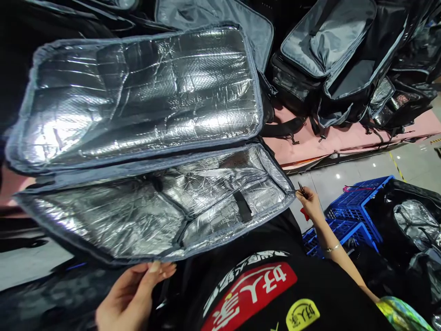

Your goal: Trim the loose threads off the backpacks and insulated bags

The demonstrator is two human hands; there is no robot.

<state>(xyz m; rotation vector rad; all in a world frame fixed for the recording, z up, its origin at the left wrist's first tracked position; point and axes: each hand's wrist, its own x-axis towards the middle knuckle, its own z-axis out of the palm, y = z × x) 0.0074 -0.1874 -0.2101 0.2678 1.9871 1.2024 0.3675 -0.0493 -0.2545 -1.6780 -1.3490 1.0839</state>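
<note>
Left hand (132,294): I see its fingers pinching the bag (138,105) at the near rim.
Right hand (312,204): closed on tool (302,189), at bag's right corner.
Crate (358,202): blue, right.

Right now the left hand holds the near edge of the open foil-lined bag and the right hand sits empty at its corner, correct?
Not empty: the head view shows the right hand pinching a thin dark tool at that corner. The left hand does hold the near edge of the open foil-lined bag.
</note>
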